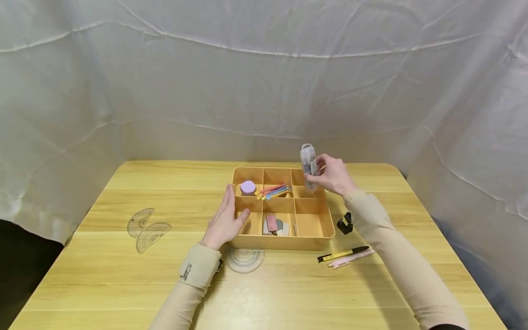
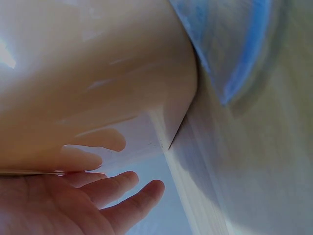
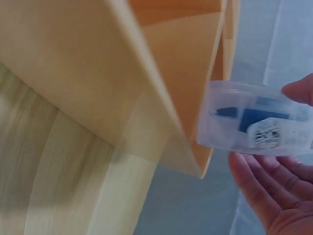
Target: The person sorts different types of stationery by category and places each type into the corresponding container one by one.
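My right hand [image 1: 335, 175] pinches a small clear plastic case [image 1: 308, 161] between thumb and fingers, over the back right compartment of an orange divided organizer [image 1: 284, 243]. A dark item and a white label show through its wall in the right wrist view, where the case [image 3: 254, 120] is beside the organizer's edge. At the organizer's left side is my left hand [image 1: 224, 222], its fingers extended along the wall and its thumb over the front left compartment. Inside the organizer are a purple round item [image 1: 248, 187], several colored pencils [image 1: 273, 191] and a pink eraser [image 1: 272, 223].
Two clear protractors [image 1: 153, 236] lie on the left of the wooden table [image 1: 103, 275]. Another protractor [image 1: 245, 261] touches or nearly touches the organizer's front. To the right are a small black object [image 1: 345, 223], a yellow and black pen [image 1: 342, 255] and a pink pen [image 1: 350, 259].
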{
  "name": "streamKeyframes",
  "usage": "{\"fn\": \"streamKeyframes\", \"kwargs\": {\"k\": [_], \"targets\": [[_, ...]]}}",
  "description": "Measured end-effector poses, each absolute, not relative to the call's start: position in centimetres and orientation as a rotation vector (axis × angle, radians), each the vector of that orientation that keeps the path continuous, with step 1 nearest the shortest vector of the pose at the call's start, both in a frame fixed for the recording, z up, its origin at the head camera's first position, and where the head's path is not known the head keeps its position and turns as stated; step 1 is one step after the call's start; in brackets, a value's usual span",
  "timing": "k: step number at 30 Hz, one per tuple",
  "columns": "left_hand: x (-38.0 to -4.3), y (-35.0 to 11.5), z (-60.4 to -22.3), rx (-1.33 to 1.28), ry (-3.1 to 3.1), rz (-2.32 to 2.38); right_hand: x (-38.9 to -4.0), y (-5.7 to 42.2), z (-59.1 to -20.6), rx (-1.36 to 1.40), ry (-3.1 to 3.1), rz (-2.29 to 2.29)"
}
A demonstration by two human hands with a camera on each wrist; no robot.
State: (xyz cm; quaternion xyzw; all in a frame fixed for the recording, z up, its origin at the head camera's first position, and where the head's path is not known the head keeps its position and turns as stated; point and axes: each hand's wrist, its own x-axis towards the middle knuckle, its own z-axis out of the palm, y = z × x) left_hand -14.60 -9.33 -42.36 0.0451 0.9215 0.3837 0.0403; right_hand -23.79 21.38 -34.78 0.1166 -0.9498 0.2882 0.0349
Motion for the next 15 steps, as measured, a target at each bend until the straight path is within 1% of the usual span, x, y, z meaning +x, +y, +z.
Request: {"fn": "streamKeyframes", "kwargs": {"k": [10,15], "targets": [[-14.6,-9.2,-42.5,0.136,2.824,1.177,-24.5,20.4,-35.8,0.354,-3.040,0.637],[-14.5,-9.3,-42.5,0.133,2.818,1.185,-24.5,20.3,-36.1,0.327,-3.093,0.581]]}}
